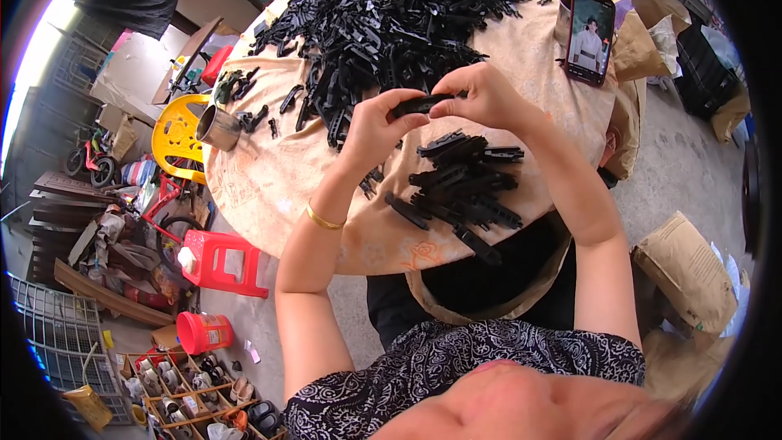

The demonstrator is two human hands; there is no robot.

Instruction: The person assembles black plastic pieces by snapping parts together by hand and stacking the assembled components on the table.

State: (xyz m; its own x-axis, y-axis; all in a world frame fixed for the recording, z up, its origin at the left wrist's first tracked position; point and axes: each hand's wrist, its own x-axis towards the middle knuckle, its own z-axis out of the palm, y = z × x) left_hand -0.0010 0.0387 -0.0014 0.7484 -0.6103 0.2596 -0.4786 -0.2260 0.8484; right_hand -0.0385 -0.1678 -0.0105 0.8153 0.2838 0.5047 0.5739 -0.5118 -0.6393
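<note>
Between both hands I hold a long, narrow black plastic piece above the table. My left hand pinches its left end with thumb and fingers. At the other end my right hand is closed on it, thumb beside the left thumb. Just beyond the hands spreads a large heap of small black plastic parts. Closer to me, below the right hand, lies a smaller stack of long black pieces. The exact kind of these parts cannot be made out.
A round table with a peach cloth bears everything. On it stand a metal cup at left and a propped phone at right. An open paper sack sits at my lap. A red stool and yellow chair stand left.
</note>
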